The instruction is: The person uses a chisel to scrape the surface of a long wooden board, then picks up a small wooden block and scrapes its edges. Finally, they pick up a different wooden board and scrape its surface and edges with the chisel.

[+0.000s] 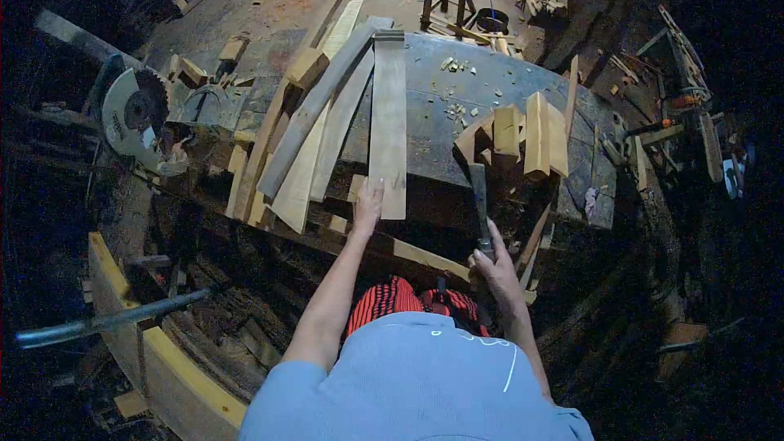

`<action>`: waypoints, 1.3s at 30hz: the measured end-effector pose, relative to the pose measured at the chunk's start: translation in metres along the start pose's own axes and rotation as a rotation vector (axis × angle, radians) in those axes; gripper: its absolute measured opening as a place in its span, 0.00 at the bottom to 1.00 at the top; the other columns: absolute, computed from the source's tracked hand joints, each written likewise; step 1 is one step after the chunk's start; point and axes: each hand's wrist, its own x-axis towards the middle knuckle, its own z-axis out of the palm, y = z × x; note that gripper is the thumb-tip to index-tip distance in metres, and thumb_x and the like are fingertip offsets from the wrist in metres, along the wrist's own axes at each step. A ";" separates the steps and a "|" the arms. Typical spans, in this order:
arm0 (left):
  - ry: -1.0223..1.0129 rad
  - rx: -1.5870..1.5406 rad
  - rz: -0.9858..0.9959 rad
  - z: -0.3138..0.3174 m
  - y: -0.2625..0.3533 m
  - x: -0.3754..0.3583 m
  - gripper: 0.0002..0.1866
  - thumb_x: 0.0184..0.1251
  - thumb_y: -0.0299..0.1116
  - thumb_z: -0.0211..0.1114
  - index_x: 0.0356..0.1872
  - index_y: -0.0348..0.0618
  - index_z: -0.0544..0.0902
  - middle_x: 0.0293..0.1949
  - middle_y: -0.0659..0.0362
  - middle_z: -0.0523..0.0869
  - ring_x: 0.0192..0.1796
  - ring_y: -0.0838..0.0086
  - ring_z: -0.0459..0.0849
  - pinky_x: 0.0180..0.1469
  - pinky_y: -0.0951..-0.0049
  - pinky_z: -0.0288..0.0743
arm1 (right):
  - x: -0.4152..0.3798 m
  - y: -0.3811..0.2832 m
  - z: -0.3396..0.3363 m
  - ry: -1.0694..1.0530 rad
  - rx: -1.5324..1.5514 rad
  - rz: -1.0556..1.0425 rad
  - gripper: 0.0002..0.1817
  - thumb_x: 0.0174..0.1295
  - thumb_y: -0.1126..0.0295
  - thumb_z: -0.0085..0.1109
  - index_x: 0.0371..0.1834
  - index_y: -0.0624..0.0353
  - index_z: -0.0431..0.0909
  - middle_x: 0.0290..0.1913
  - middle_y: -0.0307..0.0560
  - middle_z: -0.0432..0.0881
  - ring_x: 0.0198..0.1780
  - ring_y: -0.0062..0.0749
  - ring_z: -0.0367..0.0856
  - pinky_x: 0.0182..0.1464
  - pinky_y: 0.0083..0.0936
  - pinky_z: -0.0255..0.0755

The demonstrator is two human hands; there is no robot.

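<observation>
My left hand (369, 206) holds the near left edge of a flat, upright-lying wooden board (389, 114), which stretches away from me over the dark bench (433, 73). In my right hand (495, 257) is the handle of a long dark-bladed tool (478, 204), its blade pointing away from me toward some wood blocks. Left of the board lie several long planks (318, 118), fanned out and partly overlapping. The blade tip comes close to a cluster of light wood blocks (507, 131).
A circular saw (135, 114) stands at the left. Wood chips (457, 65) are scattered on the bench. A metal pipe (114, 320) and a long beam (184, 376) are at the lower left. Scrap wood (541, 2) lies on the floor beyond.
</observation>
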 end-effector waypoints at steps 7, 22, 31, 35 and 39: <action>0.118 0.227 0.282 0.018 0.017 0.008 0.18 0.63 0.38 0.48 0.47 0.36 0.70 0.42 0.43 0.74 0.45 0.54 0.75 0.45 0.63 0.69 | -0.028 0.034 0.020 -0.063 -0.093 0.040 0.36 0.54 0.73 0.53 0.66 0.48 0.47 0.49 0.47 0.70 0.43 0.28 0.71 0.46 0.23 0.66; -0.416 -0.679 -0.438 0.013 0.017 0.022 0.29 0.65 0.54 0.41 0.50 0.37 0.70 0.42 0.52 0.79 0.43 0.67 0.77 0.47 0.70 0.69 | -0.061 -0.013 0.082 0.076 -0.523 0.152 0.30 0.58 0.64 0.47 0.65 0.45 0.49 0.45 0.63 0.73 0.47 0.55 0.72 0.49 0.36 0.66; -0.586 -0.685 -0.710 -0.013 0.053 0.006 0.34 0.59 0.62 0.41 0.58 0.46 0.62 0.56 0.55 0.68 0.57 0.64 0.66 0.54 0.47 0.55 | -0.053 -0.020 0.111 0.082 -0.846 0.134 0.28 0.59 0.64 0.46 0.64 0.42 0.52 0.32 0.59 0.73 0.36 0.51 0.74 0.42 0.40 0.67; -0.548 -0.899 -0.655 -0.001 0.041 0.005 0.34 0.58 0.63 0.42 0.58 0.48 0.62 0.55 0.56 0.70 0.55 0.65 0.69 0.51 0.47 0.59 | -0.043 -0.029 0.121 0.097 -0.905 0.268 0.27 0.58 0.66 0.48 0.62 0.44 0.55 0.38 0.62 0.75 0.42 0.54 0.73 0.45 0.38 0.66; -0.526 -0.945 -0.615 0.000 0.033 0.005 0.32 0.61 0.61 0.41 0.54 0.43 0.65 0.40 0.59 0.77 0.32 0.77 0.77 0.28 0.76 0.73 | -0.022 -0.012 0.120 0.155 -0.991 0.112 0.29 0.58 0.62 0.48 0.63 0.35 0.52 0.30 0.58 0.72 0.34 0.53 0.74 0.37 0.42 0.69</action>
